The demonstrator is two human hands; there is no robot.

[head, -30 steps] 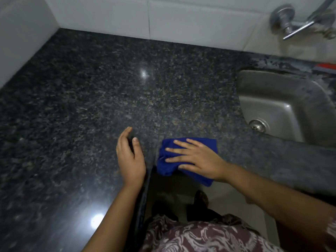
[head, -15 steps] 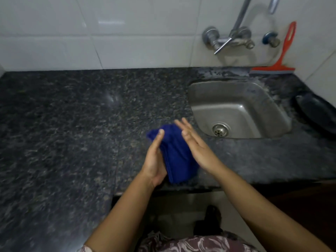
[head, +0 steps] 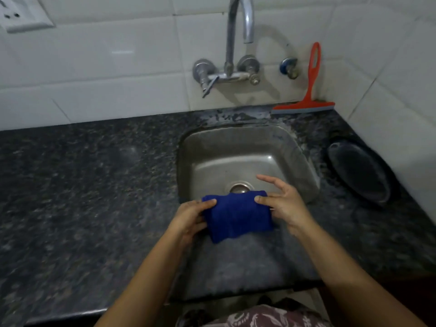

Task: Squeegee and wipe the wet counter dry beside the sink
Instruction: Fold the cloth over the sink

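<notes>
A folded blue cloth [head: 237,214] is held between both hands at the front rim of the steel sink [head: 245,159]. My left hand [head: 190,218] grips its left end, thumb on top. My right hand [head: 284,204] pinches its right end with the thumb, the other fingers spread out over the basin. A red squeegee [head: 306,100] leans upright against the tiled wall behind the sink, to the right of the tap. The dark speckled granite counter [head: 82,197] spreads to the left of the sink.
A curved chrome tap [head: 236,43] rises from the wall above the sink. A dark oval dish [head: 358,172] lies on the counter at the right, near the side wall. A white wall socket [head: 21,13] sits top left. The counter's front edge runs just below my forearms.
The view swung right, from the left counter to the sink. The cloth went from lying flat under my right hand to being lifted and held by both hands at the sink's front rim.
</notes>
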